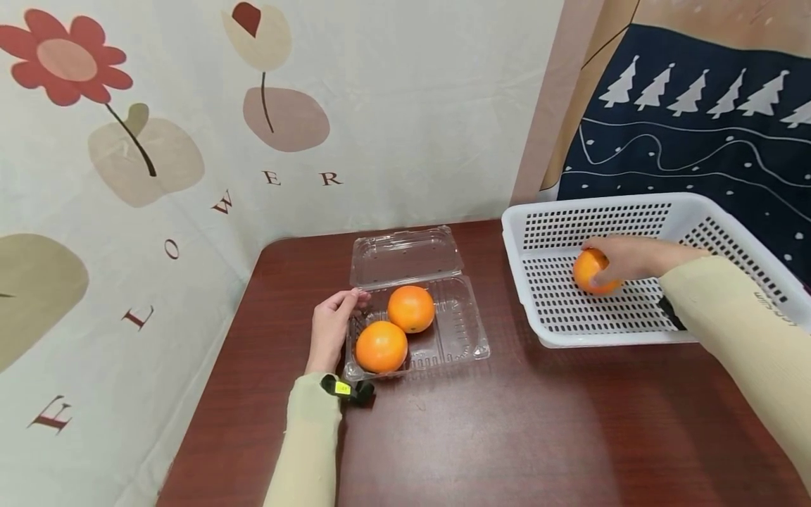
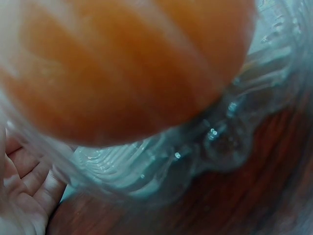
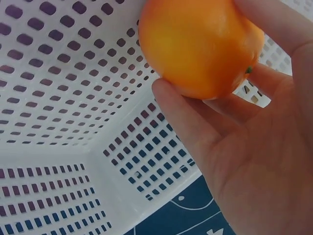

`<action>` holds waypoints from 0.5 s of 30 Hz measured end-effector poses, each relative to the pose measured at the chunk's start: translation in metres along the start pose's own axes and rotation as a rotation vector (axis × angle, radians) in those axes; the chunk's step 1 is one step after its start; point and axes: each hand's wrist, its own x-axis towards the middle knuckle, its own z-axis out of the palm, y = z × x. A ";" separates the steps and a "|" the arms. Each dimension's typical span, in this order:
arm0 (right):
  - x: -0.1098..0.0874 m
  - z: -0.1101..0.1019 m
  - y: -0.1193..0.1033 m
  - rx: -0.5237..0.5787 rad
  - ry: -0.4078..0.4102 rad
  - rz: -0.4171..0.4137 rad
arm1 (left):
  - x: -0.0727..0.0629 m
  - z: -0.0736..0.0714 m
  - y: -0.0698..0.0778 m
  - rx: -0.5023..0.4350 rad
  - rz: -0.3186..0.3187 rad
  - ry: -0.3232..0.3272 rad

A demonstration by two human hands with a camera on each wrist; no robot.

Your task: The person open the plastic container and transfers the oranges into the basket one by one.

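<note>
In the white basket (image 1: 538, 331), my right hand (image 1: 633, 257) holds an orange (image 3: 195, 44), its fingers and thumb curled round the fruit. A clear plastic clamshell container (image 1: 456, 317) lies on the table with its lid (image 1: 405, 257) folded back behind it. Two oranges sit touching in its left half, one orange (image 1: 381, 347) at the front and another orange (image 1: 411, 309) behind. At the container's left edge, my left hand (image 1: 331, 324) grips the rim between thumb and fingers. The left wrist view is blurred and shows only part of that hand beside the container wall.
The basket has perforated walls and stands at the right of the brown table (image 1: 494, 429). Behind the table hangs a flower-print cloth (image 1: 405, 105). A dark blue cloth with white trees (image 1: 690, 141) is behind the basket.
</note>
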 end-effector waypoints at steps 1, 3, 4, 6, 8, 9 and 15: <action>0.000 0.000 0.000 -0.004 0.003 0.005 | 0.000 0.000 0.000 -0.004 -0.002 -0.001; 0.001 0.000 0.000 -0.007 0.007 0.011 | 0.000 0.000 0.001 -0.009 -0.005 -0.005; 0.001 0.000 0.000 -0.008 0.008 0.012 | 0.000 0.000 0.001 -0.009 -0.006 -0.005; 0.002 -0.001 0.000 -0.005 0.007 0.012 | 0.000 -0.001 0.001 -0.008 -0.007 -0.003; 0.001 -0.001 -0.001 0.001 0.006 0.010 | 0.001 -0.001 0.001 -0.008 -0.005 0.001; 0.001 -0.001 -0.001 0.003 0.004 0.009 | 0.001 -0.001 0.001 -0.008 -0.003 0.002; 0.000 -0.001 0.001 0.032 -0.023 0.015 | 0.000 0.000 0.001 -0.013 -0.003 0.000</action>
